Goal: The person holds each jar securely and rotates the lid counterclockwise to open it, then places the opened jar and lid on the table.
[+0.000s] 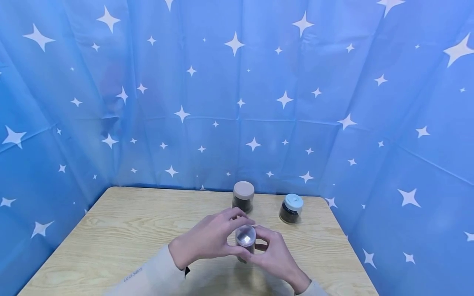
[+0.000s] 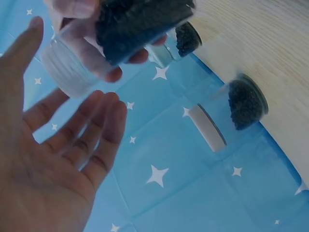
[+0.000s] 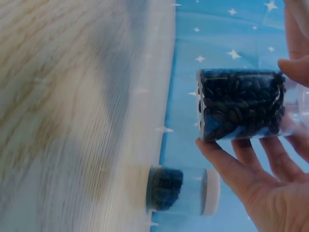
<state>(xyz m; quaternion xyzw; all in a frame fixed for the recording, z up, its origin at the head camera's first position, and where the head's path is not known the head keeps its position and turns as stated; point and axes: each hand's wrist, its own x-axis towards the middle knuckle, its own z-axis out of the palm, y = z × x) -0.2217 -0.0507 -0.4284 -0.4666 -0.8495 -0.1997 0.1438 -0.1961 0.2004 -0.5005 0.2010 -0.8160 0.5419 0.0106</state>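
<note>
A clear jar (image 3: 241, 104), part filled with dark oval beans, is held over the table by my right hand (image 1: 275, 253). In the right wrist view that hand's fingers (image 3: 236, 174) lie along the jar's side. Its clear lid (image 1: 245, 235) points up toward the head camera. My left hand (image 1: 211, 236) is around the lid end, with thumb and fingers spread. In the left wrist view the left hand (image 2: 58, 164) has loose, extended fingers, fingertips close to the lid's rim, with the lid between thumb and fingers.
A taller jar with a beige lid (image 1: 243, 190) stands behind my left hand, near the table's back edge. To its right is a shorter jar with a light blue lid (image 1: 293, 201). Both contain dark pieces. A blue star-patterned curtain (image 1: 214, 94) hangs around the wooden table (image 1: 129, 222).
</note>
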